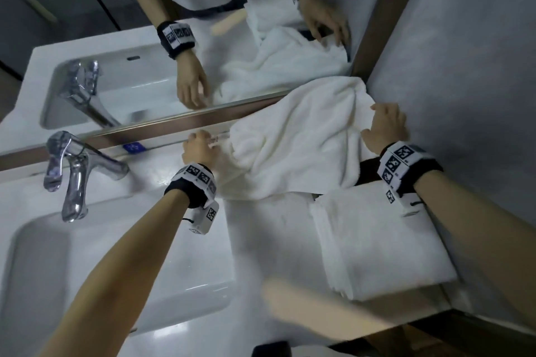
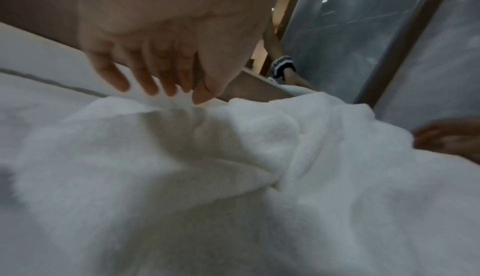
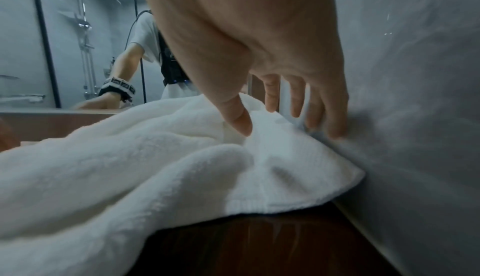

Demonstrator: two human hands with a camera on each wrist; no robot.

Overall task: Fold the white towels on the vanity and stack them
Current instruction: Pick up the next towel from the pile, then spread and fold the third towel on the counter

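A rumpled white towel [image 1: 298, 139] lies heaped at the back of the vanity, against the mirror and the right wall. My left hand [image 1: 200, 148] pinches its left edge [image 2: 166, 100] between thumb and fingertips [image 2: 153, 87]. My right hand [image 1: 385, 127] is at the towel's far right corner [image 3: 285, 157]. Its thumb tip [image 3: 241, 124] presses on the cloth, and its fingers [image 3: 296, 100] point straight down beside the wall. A folded white towel stack [image 1: 377, 240] sits nearer me on the right, under my right forearm.
A chrome faucet [image 1: 72, 177] and a white basin [image 1: 87, 269] lie to the left. The mirror [image 1: 145, 52] runs along the back and a grey wall [image 1: 464, 66] closes the right side. A dark surface [image 3: 259, 239] shows beneath the towel's near edge.
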